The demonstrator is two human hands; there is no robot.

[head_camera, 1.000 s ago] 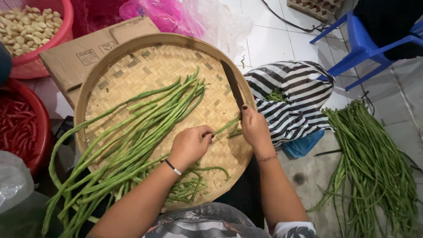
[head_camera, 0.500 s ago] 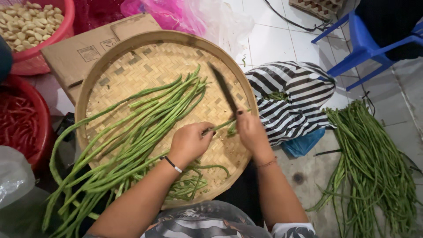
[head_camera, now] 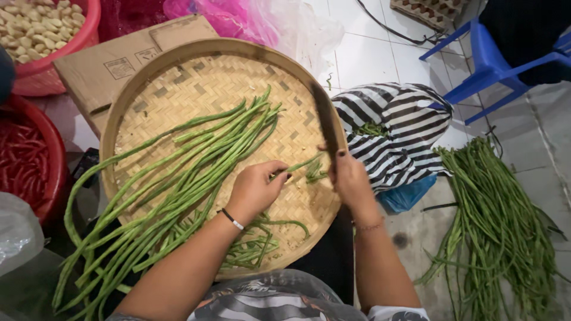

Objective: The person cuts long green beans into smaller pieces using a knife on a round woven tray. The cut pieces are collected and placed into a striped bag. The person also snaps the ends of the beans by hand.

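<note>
Here, your left hand is pinching long beans on the woven tray; your right hand is clamping the knife upright, beside the striped bag, with more beans lying on the floor.

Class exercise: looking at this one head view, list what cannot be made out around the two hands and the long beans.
- Knife: handle hidden inside the right hand.
- Left hand: fingertips curl over the bean ends; grip unclear.
- Long beans: lower ends cut off by the bottom edge.
- Striped bag: contents mostly hidden by folds.
</note>
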